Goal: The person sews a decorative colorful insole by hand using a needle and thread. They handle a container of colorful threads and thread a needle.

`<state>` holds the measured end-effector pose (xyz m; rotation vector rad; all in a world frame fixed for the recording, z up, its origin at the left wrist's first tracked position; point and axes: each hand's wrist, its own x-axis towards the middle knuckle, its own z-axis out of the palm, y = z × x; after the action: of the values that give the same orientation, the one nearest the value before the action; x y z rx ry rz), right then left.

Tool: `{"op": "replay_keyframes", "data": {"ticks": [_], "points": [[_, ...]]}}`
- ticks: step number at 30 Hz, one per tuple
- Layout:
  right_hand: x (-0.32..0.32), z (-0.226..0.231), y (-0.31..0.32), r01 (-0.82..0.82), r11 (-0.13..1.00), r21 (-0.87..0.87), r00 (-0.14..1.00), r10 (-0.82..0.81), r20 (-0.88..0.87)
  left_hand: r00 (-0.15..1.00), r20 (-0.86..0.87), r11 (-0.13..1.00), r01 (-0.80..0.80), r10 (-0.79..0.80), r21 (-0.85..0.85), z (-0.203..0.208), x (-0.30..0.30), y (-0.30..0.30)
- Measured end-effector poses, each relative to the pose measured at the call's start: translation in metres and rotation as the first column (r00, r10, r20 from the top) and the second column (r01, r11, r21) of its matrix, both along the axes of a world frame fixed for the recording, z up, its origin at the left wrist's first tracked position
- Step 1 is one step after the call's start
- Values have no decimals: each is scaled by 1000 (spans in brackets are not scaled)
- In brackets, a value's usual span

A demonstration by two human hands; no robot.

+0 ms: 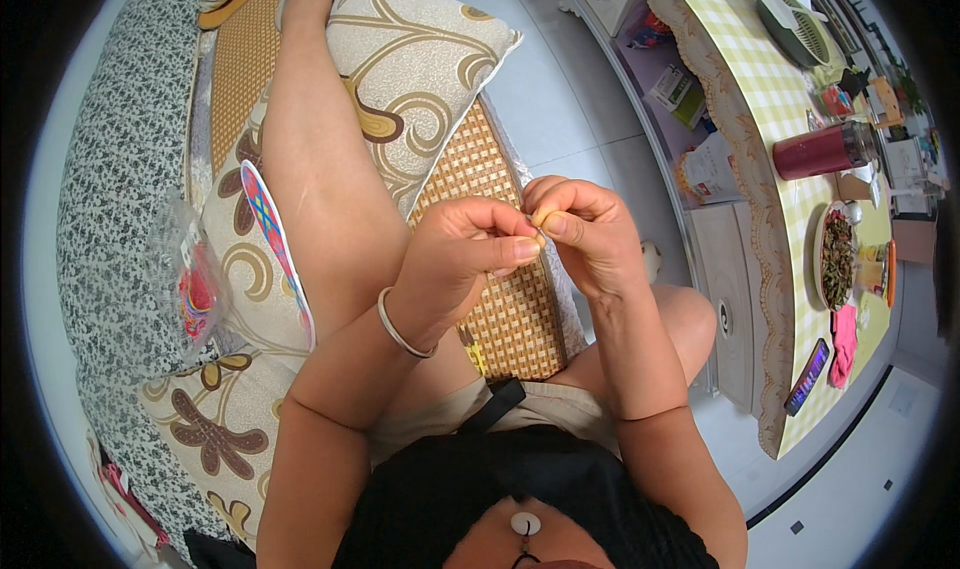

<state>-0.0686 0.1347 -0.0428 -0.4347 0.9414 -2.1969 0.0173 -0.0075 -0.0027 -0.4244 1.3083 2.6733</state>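
Both of my hands meet above the woven mat, fingertips almost touching. My left hand (470,244) has thumb and forefinger pressed together. My right hand (588,227) pinches the same way right beside it. Whatever lies between the fingertips is too small to make out. Left of my outstretched leg, an insole (272,231) with a pink, blue and yellow pattern stands on edge against the thigh. Farther left lies a clear plastic bag (190,269) with bright coloured thread (200,294) inside. A small yellow item (473,351) rests on the mat near my lap.
Patterned cushions (430,64) lie on the seat with the woven mat (500,314). On the right, a table with a checked cloth (745,79) bears a maroon flask (820,152), a dish of dried pieces (837,264), a phone (807,377), a pink cloth (844,344) and a colander (790,29).
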Motion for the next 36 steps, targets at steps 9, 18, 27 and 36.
{"op": "replay_keyframes", "data": {"ticks": [9,18,27,36], "points": [[2,12,2,-25,1000,-6,985,26,173,999,21,997,-29,27,65,0,-1,1],[0,-2,1,-8,1000,17,1000,7,26,1000,8,998,2,-2,55,0,0,-1],[2,8,1,18,998,59,1000,-18,-2,999,45,997,24,-27,72,0,-2,-3],[3,23,2,-2,995,100,994,-9,110,999,30,993,-19,16,119,-4,0,-5]]}}
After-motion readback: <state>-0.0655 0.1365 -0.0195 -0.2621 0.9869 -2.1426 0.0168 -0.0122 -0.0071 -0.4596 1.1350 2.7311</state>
